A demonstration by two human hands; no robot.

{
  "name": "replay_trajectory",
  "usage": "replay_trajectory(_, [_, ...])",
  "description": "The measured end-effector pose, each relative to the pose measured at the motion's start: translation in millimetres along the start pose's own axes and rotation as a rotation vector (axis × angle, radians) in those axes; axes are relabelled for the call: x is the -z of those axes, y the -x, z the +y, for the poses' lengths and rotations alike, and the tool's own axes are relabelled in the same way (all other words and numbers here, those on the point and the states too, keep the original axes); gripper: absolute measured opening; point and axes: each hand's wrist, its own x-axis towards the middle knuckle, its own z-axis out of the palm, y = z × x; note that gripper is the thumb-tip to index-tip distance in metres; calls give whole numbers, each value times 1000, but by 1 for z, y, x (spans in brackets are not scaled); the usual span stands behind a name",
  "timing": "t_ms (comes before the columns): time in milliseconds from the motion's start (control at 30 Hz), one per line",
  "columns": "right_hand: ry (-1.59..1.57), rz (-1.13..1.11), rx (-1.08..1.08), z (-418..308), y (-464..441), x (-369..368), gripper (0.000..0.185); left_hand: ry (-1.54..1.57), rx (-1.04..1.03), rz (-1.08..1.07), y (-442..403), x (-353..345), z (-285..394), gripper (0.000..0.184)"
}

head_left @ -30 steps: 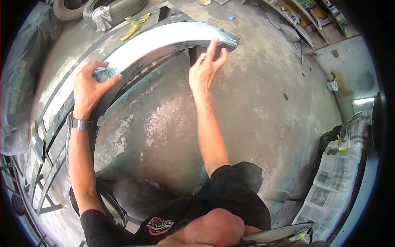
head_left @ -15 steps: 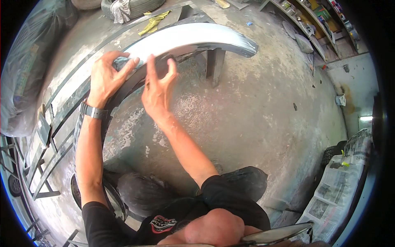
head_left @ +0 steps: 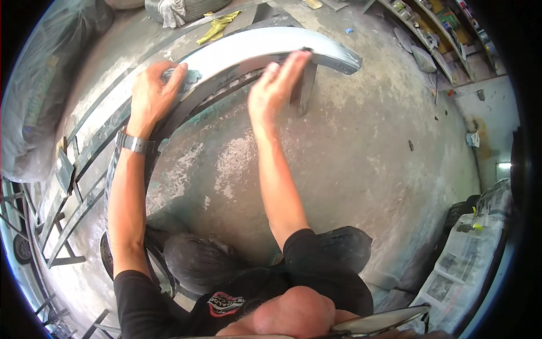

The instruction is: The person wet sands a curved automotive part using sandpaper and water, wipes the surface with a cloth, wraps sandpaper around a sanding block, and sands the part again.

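A long curved car body panel, pale white with a grey, scuffed right end, arcs in front of me on a metal stand. At its left part, my left hand has its fingers and thumb closed round a grey-green piece, mostly hidden, pressed against the panel; its kind is unclear. My right hand is at the panel's lower edge, further right, with fingers stretched out and slightly blurred. Its fingertips reach the edge beside a small dark spot. I see nothing held in it.
Metal frame bars run along the left. Beyond the panel are a yellow cloth and a tire with a white rag. Shelves stand at upper right. Newspaper covers a surface at lower right.
My right hand has moved right along the panel's lower edge, away from my left hand, and its fingers have straightened. My left hand has stayed at about the same place on the panel.
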Motion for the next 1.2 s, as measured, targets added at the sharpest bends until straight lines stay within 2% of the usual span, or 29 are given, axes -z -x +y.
replay_trajectory(67, [67, -72, -34, -21, 19, -29, 62, 1, -25, 15, -1, -1, -4, 42])
replay_trajectory(200, [-197, -443, 267, -75, 128, -43, 68, 24, -21, 0, -3, -1, -7, 41])
replay_trajectory(300, [-155, -324, 148, -44, 96, -37, 67, 64, -39, 12, -1, -4, -11, 40])
replay_trajectory(333, [-62, -254, 11, -35, 66, -34, 67, 59, -48, 10, -1, -4, -10, 40])
replay_trajectory(400, [-20, -221, -64, -41, 47, -29, 68, 36, -51, 16, 0, -1, -13, 40])
replay_trajectory(467, [-29, -313, 131, -45, 84, -39, 68, 10, -49, 19, -4, -4, -14, 39])
replay_trajectory(500, [-139, -373, 231, -54, 105, -38, 67, 4, -34, 0, -4, -2, -11, 37])
replay_trajectory(533, [-187, -513, 219, -60, 116, -27, 65, 29, -37, 6, -4, -2, -10, 36])
replay_trajectory(600, [-19, -410, 280, -32, 81, -28, 65, 78, -28, 13, -2, -5, -11, 35])
replay_trajectory(633, [64, -273, 193, -18, 55, -29, 64, 62, -31, 19, -1, -4, -9, 34])
replay_trajectory(733, [192, -195, 2, -27, 22, -24, 63, 46, -61, 20, -2, -4, -13, 33])
replay_trajectory(833, [-34, -457, 260, -51, 69, -15, 61, 74, -62, 17, -2, -3, -7, 34])
replay_trajectory(900, [147, -433, 250, -12, 33, -3, 60, 109, -63, 21, -2, -5, -12, 36])
replay_trajectory(967, [378, -299, 160, 31, -16, 19, 59, 80, -32, 6, -1, -5, -9, 36])
replay_trajectory(1000, [518, -164, 79, 48, -39, 33, 59, 64, -18, 1, -1, -2, -6, 36])
replay_trajectory(1067, [586, -58, -145, 77, -63, 61, 60, 44, 8, -3, -1, -2, -1, 35])
replay_trajectory(1133, [426, -7, -361, 66, -63, 99, 63, 16, 21, -1, -2, -3, -6, 36])
replay_trajectory(1200, [264, 91, -384, 65, -38, 118, 63, -25, -100, 82, -2, -5, -13, 35])
